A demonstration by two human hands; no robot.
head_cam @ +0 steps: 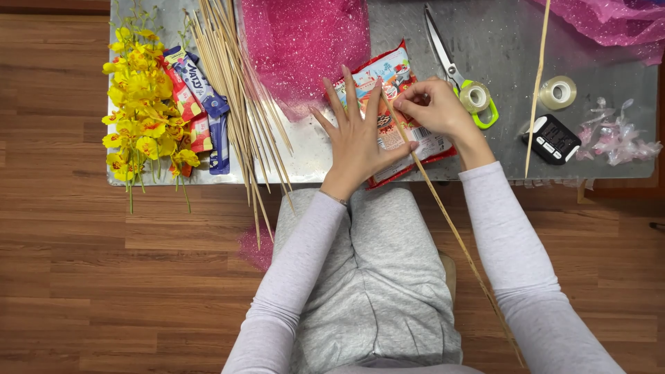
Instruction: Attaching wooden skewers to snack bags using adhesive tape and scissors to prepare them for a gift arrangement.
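While the left hand (357, 142) lies flat with fingers spread on the red snack packet (396, 111) on the counter (499, 48), the right hand (433, 107) pinches a bamboo stick (443, 211) against it. More packets (197, 104) wait untouched.

A red snack packet (398, 114) is pressed flat on the grey table (499, 55) by the left hand (357, 135), its fingers (352, 86) spread over the packet's upper half. A long bamboo stick (450, 225) is pinched against the packet by the right hand (433, 107), just beside the left fingertips. Scissors (450, 69) with green handles are seen just beyond the right knuckles, with a clear tape roll (558, 92) and a black tape dispenser (552, 138) farther right. A bundle of sticks (239, 104), pink glitter mesh (305, 45) and yellow artificial flowers (142, 104) are laid left of the left fingers.
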